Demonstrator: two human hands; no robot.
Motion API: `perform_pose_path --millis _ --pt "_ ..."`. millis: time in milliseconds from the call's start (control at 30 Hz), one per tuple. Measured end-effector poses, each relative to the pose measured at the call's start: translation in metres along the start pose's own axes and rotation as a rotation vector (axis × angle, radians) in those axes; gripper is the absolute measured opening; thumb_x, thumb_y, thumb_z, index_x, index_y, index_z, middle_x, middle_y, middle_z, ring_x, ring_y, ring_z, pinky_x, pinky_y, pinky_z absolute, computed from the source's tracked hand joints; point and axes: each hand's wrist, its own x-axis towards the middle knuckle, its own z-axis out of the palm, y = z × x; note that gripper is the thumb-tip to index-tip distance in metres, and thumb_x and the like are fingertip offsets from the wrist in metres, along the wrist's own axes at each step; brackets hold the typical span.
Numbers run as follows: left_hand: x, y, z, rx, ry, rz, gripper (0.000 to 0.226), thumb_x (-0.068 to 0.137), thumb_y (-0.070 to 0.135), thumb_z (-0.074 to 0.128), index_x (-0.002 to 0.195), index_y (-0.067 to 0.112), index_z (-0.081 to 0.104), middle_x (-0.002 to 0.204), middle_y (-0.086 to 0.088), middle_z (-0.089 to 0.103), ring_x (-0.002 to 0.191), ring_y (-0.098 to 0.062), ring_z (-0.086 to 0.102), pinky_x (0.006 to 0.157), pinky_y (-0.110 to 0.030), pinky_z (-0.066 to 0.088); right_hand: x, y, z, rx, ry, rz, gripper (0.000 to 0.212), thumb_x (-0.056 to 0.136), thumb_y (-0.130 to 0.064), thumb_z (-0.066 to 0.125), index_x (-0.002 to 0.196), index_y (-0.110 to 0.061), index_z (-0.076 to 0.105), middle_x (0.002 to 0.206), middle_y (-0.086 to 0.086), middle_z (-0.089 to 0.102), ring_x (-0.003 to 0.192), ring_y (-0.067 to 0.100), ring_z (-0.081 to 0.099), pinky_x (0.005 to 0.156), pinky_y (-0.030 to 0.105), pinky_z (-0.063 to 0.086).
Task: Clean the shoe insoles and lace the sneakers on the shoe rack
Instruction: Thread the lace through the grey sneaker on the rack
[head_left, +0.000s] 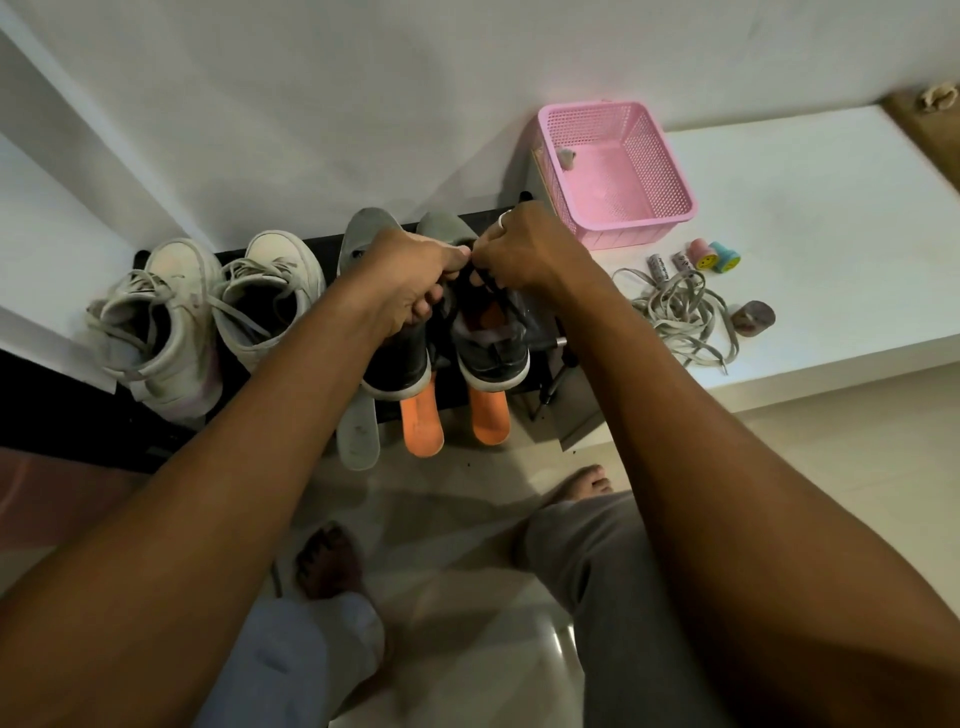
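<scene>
Now both hands work close together above the pair of dark sneakers (400, 358) on the shoe rack (327, 247), and the step in hand seems to be the lacing of the right one of the two. The fingers (422, 307) of the left hand (410, 270) are curled and pinch the black lace (485, 278). The right hand (524, 249) pinches the same lace just beside them, so that the two thumbs almost touch. Directly under the fingers is the open mouth of the sneaker, with something orange inside. Which eyelet the lace goes through I cannot tell, because the hands hide it. To do this step well, I would hold the lace short, near its tip, so that it does not bend. One hand should push it through the eyelet while the other fingers receive it and pull. Both halves should come out equal and flat, without twist, before the next pair of eyelets. On the near side of the fingers, two orange insoles (422, 421) and a grey insole (358, 431) stick out over the rack edge. A strong pull toward the body could drag the sneaker and drop them, so the pull should go upward. Left of the fingers stand the white sneakers (156, 322). To the right, loose grey laces (675, 312) lie on the white surface (805, 208), near a pink basket (670, 156).
</scene>
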Motion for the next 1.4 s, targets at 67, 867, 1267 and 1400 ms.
perform_pose_path --millis 67,867,1267,1400 --pt "-0.002 0.003 0.001 -0.062 -0.031 -0.019 0.031 0.091 0.040 0.068 0.071 0.020 0.056 0.068 0.000 0.048 0.052 -0.010 0.038 0.044 -0.021 0.028 0.000 0.001 -0.002 0.041 0.005 0.027 0.028 0.084 -0.028 0.065 0.104 -0.011 0.074 0.102 0.010 0.074 0.096 0.029 0.071 0.085 0.044 0.060" --pt "-0.015 0.014 0.009 -0.394 0.001 0.048 0.028 0.096 0.038 0.063 0.072 0.025 0.061 0.058 0.010 0.048 0.046 -0.006 0.030 0.044 -0.021 0.022 -0.004 -0.015 -0.007 0.697 -0.007 0.221 0.026 0.093 -0.006 0.061 0.117 0.001 0.068 0.088 0.017 0.073 0.071 0.021 0.070 0.063 0.030 0.054" --pt "-0.006 0.002 -0.013 0.020 -0.174 0.238 0.025 0.101 0.039 0.057 0.105 0.019 0.071 0.069 0.004 0.047 0.056 -0.007 0.041 0.048 -0.022 0.035 0.000 -0.019 -0.005 0.786 0.084 0.222 0.009 0.091 0.001 0.064 0.097 0.004 0.070 0.093 0.023 0.074 0.074 0.028 0.068 0.075 0.046 0.062" --pt "-0.007 -0.006 -0.017 0.199 -0.220 0.272 0.019 0.100 0.038 0.061 0.089 0.030 0.074 0.056 0.005 0.049 0.047 -0.009 0.043 0.047 -0.022 0.039 -0.001 -0.019 -0.005 0.843 0.060 0.205 0.012 0.095 0.003 0.058 0.089 0.000 0.067 0.073 0.013 0.070 0.062 0.022 0.067 0.066 0.035 0.059"
